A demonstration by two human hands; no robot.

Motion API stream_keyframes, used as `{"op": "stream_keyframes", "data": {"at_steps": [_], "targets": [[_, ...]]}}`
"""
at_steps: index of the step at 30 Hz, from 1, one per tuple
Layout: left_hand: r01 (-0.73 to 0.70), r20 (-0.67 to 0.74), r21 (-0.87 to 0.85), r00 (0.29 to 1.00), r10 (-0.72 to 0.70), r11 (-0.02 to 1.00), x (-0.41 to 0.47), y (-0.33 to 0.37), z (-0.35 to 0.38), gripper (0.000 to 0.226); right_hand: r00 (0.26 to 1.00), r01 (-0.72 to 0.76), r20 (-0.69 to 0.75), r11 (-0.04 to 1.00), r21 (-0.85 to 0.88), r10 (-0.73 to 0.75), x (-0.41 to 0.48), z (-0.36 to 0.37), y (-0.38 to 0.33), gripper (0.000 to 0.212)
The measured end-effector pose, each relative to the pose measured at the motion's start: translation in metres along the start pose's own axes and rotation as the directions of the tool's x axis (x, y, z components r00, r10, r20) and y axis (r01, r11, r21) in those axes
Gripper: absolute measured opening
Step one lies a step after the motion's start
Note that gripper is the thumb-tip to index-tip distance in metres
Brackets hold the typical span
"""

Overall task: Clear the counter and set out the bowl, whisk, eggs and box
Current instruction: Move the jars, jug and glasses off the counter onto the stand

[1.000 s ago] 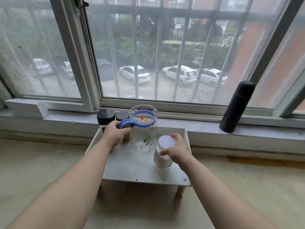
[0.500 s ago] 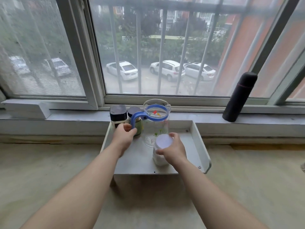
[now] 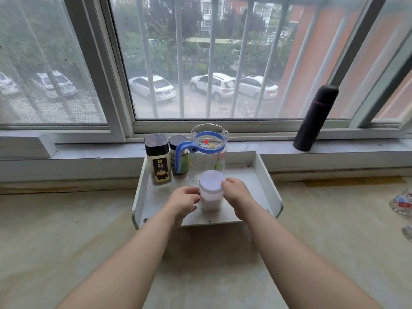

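Observation:
A small white jar (image 3: 211,198) with a pale lid stands near the front of a grey raised tray (image 3: 265,190) on the counter. My right hand (image 3: 236,192) grips the jar from the right, fingers at the lid. My left hand (image 3: 184,202) is at the jar's left side, fingers curled and touching or nearly touching it. Behind the jar stands a clear glass pitcher (image 3: 208,152) with a blue handle and rim. Left of it are a dark-capped coffee jar (image 3: 157,162) and a green-labelled jar (image 3: 178,157). No bowl, whisk, eggs or box are in view.
A black thermos (image 3: 315,119) stands on the window sill at the right. Glassware (image 3: 402,204) shows at the right edge of the pale stone counter (image 3: 66,241). The barred window runs along the back.
My left hand has let go of the pitcher's blue handle and moved down to the white jar's left side. The right hand stays on the jar. The camera has moved closer.

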State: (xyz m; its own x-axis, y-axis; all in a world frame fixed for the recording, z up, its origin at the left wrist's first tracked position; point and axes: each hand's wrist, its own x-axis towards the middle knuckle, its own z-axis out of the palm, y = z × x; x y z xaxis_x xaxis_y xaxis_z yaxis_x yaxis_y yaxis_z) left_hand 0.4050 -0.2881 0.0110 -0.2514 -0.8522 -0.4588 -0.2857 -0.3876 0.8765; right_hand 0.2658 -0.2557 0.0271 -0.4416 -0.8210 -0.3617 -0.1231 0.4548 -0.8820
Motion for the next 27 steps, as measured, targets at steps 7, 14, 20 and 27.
{"op": "stream_keyframes", "data": {"at_steps": [7, 14, 20, 27], "targets": [[-0.04, -0.011, 0.007, 0.999, 0.04, 0.999, 0.004, 0.001, 0.0, 0.046, 1.0, -0.017, 0.021, 1.0, 0.022, 0.017, 0.0, 0.01, 0.003, 0.042], [0.117, -0.131, -0.182, 0.981, -0.142, 0.976, -0.002, -0.004, 0.014, 0.025, 1.0, -0.012, 0.004, 0.999, 0.04, 0.012, -0.009, -0.013, 0.009, 0.036], [0.213, 0.023, -0.332, 0.976, -0.217, 0.919, -0.036, 0.01, 0.055, 0.015, 0.998, 0.016, -0.07, 0.993, 0.115, -0.008, -0.009, -0.05, 0.025, 0.018], [0.147, 0.144, -0.336, 0.984, -0.104, 0.93, -0.058, 0.039, 0.136, 0.017, 0.977, 0.044, -0.213, 0.985, 0.165, -0.008, -0.028, -0.13, 0.046, 0.04]]}}
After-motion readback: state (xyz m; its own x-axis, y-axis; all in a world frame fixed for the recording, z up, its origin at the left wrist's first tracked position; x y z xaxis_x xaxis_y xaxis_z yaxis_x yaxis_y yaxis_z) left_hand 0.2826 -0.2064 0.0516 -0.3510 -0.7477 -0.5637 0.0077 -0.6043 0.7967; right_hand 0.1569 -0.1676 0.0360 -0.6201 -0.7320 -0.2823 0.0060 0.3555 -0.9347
